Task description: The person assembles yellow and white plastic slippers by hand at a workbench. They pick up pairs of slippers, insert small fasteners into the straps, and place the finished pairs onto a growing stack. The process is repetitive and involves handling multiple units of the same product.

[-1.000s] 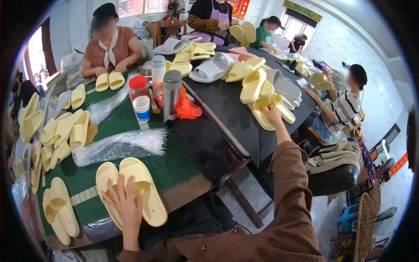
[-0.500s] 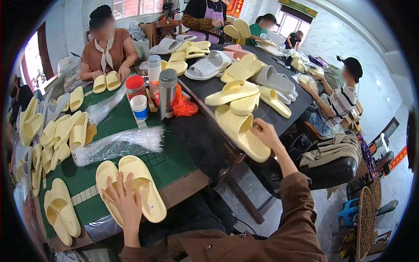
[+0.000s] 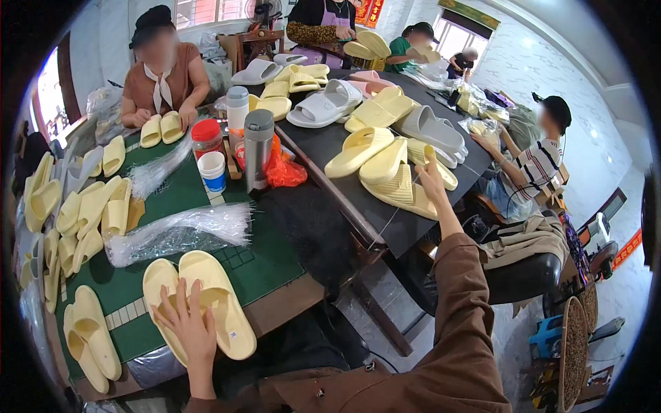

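A pair of yellow slippers (image 3: 236, 334) lies side by side at the near edge of the green table. My left hand (image 3: 187, 323) rests on them, fingers spread over the straps. Across to the right, my right hand (image 3: 435, 182) is at the pile on the black table, fingers stretched out, against the side of a yellow slipper (image 3: 399, 195). That slipper lies partly under other yellow slippers (image 3: 358, 153). Grey slippers (image 3: 432, 131) lie behind it. To the left of my left hand, another yellow pair (image 3: 93, 337) leans together at the table's edge.
Clear plastic strands (image 3: 182, 234) lie on the green table (image 3: 272, 265), near a steel flask (image 3: 259, 151), a paper cup (image 3: 212, 172) and a red-lidded jar (image 3: 206, 138). More slippers crowd the left side. A chair with a jacket (image 3: 527, 241) stands right. Several people work around.
My right hand has lowered the tilted yellow slipper onto the black table's pile, and its fingers have straightened. My left hand stays on the pair.
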### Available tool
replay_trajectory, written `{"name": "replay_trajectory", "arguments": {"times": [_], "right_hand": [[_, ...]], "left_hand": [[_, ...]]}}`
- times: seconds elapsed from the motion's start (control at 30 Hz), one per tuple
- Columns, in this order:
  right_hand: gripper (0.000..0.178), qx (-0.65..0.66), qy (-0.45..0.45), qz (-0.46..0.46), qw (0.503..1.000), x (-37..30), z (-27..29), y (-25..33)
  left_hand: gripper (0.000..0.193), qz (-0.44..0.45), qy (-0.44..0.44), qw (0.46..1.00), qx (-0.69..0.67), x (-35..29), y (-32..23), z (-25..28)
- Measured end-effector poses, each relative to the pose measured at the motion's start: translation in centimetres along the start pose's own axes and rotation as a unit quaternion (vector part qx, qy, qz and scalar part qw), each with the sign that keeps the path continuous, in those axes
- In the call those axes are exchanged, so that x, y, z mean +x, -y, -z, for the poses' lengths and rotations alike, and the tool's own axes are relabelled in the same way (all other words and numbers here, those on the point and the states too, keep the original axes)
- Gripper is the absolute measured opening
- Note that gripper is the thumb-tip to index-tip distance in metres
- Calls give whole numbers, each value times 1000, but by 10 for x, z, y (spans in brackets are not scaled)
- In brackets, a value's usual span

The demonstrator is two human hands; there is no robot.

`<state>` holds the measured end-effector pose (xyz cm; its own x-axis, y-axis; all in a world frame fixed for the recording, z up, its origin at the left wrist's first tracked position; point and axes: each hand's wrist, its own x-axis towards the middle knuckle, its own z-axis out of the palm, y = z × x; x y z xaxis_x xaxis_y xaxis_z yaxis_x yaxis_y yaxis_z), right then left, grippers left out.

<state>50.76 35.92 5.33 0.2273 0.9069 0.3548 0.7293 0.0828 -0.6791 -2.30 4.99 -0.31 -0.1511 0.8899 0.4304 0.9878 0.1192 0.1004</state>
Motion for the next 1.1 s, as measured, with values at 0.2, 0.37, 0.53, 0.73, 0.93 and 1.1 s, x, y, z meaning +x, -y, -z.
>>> {"name": "replay_trajectory", "arguments": {"times": [0.2, 0.37, 0.53, 0.73, 0.93, 1.1], "right_hand": [[57, -144, -68, -105, 982, 57, 7, -73], [35, -219, -69, -48, 972, 41, 8, -31], [27, -173, 90, 22, 981, -11, 26, 29], [35, -25, 198, 58, 978, -52, 36, 30], [32, -132, 171, 42, 976, -56, 25, 40], [26, -97, 51, 140, 984, -60, 8, 32]], "left_hand": [[60, 2, 14, 1000, -23, 6, -8, -7], [60, 2, 9, 1000, -16, 6, -7, -8], [61, -4, 5, 1000, -10, 5, -8, -4], [64, -10, -2, 1000, -17, 5, -8, -6], [63, -14, -10, 1000, -17, 2, -4, -6], [63, -14, -12, 999, -41, 4, -4, -6]]}}
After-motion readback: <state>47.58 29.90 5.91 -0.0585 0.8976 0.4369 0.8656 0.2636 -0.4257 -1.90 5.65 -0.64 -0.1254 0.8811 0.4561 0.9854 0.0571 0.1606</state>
